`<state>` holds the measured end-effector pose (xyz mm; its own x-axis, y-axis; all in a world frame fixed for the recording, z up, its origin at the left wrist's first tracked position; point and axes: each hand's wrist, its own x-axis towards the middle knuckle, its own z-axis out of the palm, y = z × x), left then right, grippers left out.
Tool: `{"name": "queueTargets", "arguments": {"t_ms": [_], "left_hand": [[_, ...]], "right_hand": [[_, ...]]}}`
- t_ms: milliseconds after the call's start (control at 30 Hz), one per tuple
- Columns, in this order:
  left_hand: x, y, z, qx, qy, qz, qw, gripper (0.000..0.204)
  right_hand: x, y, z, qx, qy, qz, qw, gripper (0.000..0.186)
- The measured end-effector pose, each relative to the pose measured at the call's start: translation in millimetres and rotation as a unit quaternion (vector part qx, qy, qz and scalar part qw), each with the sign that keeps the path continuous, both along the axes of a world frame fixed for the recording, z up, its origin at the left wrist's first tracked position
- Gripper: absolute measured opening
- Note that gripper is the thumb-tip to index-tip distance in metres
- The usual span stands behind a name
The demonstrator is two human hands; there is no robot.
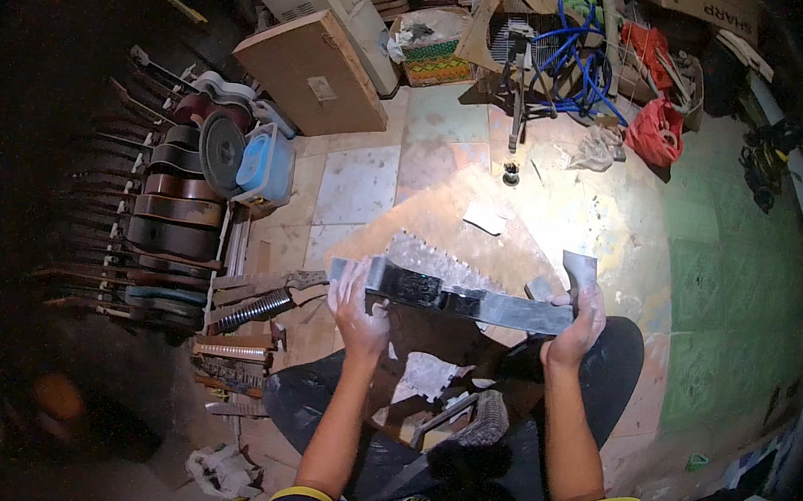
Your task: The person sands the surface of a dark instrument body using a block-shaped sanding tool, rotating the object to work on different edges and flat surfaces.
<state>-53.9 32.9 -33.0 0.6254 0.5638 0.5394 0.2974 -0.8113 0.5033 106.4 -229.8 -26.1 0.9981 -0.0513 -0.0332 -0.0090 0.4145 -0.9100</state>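
Observation:
Across my lap lies a dusty black and grey guitar body (460, 301), seen from its curved side. At its left end my left hand (356, 309) is closed round the edge, whitened with dust. My right hand (577, 333) grips the opposite end. A grey flat piece, perhaps sandpaper, (579, 267) sticks up beside the right fingers; whether they pinch it I cannot tell. A small grey block (540, 289) shows just left of that hand. Beyond the body, a ragged-edged grey sheet (430, 258) rests on a brown board (375, 218).
Several guitars (178, 212) stand in a rack at the left, near a blue bucket (259, 162). Hand tools, including a black-handled file (253, 313), lie by my left knee. Blue hose (579, 49), a red bag (656, 132) and a leaning wooden panel (312, 75) stand at the back.

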Motion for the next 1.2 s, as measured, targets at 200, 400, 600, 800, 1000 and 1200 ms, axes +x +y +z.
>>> {"name": "queueTargets", "arguments": {"t_ms": [200, 400, 600, 800, 1000, 1200], "left_hand": [[2.7, 36.2, 9.6, -0.129, 0.023, -0.003, 0.991, 0.036], [16.9, 47.6, -25.1, -0.437, -0.185, -0.067, 0.878, 0.017], [-5.3, 29.0, -32.9, -0.370, -0.254, -0.039, 0.893, 0.010], [-64.8, 27.5, 105.0, -0.146, -0.126, 0.026, 0.981, 0.013], [-74.2, -1.6, 196.3, 0.063, 0.014, 0.142, 0.988, 0.026], [-62.2, -12.6, 176.3, 0.119, 0.133, 0.108, 0.978, 0.040]], "right_hand": [[25.1, -10.5, -8.4, 0.063, 0.091, -0.023, 0.994, 0.028], [50.1, -32.4, -43.4, 0.135, 0.159, -0.027, 0.978, 0.032], [48.2, -26.7, -43.4, 0.159, 0.222, 0.026, 0.962, 0.031], [30.8, 32.9, -112.6, 0.167, 0.359, 0.148, 0.906, 0.042], [-1.4, 92.3, -107.5, -0.099, 0.284, 0.159, 0.940, 0.049], [-69.9, 47.8, -3.3, -0.234, 0.052, 0.268, 0.933, 0.040]]}}
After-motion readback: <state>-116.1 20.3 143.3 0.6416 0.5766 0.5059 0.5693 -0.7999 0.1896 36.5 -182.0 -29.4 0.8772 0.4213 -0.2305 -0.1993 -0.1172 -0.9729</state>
